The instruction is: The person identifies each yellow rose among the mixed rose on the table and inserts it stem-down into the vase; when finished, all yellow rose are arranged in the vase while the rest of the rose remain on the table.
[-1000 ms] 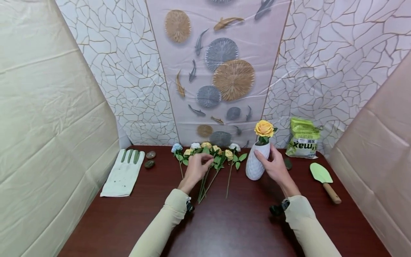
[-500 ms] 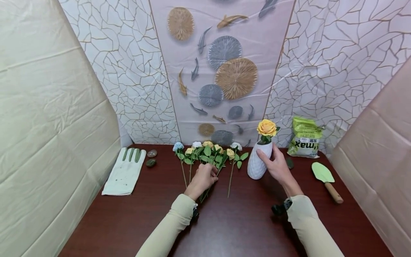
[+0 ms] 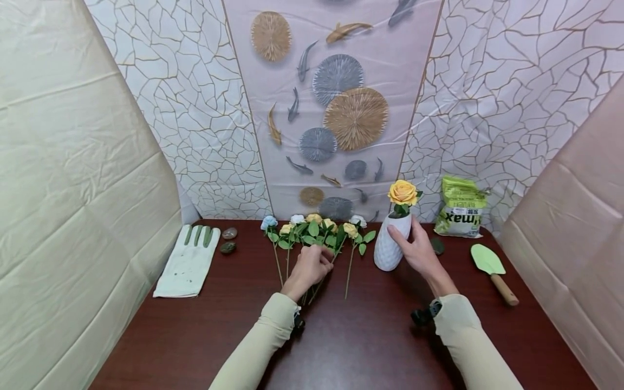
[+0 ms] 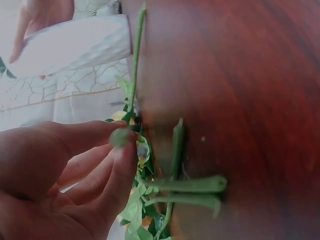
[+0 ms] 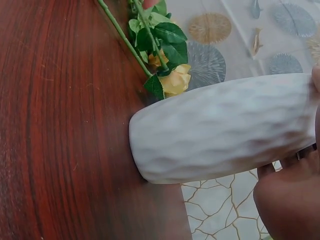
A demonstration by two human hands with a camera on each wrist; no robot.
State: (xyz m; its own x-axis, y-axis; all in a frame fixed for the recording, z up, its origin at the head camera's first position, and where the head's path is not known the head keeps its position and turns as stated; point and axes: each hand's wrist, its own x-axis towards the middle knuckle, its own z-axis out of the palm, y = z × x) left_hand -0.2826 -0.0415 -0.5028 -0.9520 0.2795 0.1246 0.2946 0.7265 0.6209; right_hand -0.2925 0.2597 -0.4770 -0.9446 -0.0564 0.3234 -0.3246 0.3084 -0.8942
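- White vase [image 3: 388, 252] is on the surface [image 3: 361, 341], right of centre, leaning rightward in the head view; whether its base sits fully flat is hard to tell.
- One yellow rose [image 3: 403, 193] is in the vase, its bloom and leaves above the mouth.
- Green-and-white bag [image 3: 459, 211] stands at the back right, lettering upside down; its contents are hidden.
- Right hand [image 3: 420, 253] grasps the vase from its right side near the mouth, thumb toward the front, other fingers behind.
- Left hand [image 3: 312, 266] reaches over the laid stems, palm low, thumb and fingers pinching a green stem [image 4: 120, 137], whose end points at the left wrist camera.
- Flowers [image 3: 313, 227], blue, white and yellow, lie in a row, heads toward the back edge, stems toward the person.
- A gap separates the vase from the rightmost stems; the widest open stretch lies between the forearms.
- Patterned cloth [image 3: 336, 108] rises behind the back edge, near the blooms.
- Toward the left edge lie a glove [image 3: 183, 271] and two stones [image 3: 228, 247]; a trowel [image 3: 489, 261] lies near the right edge.
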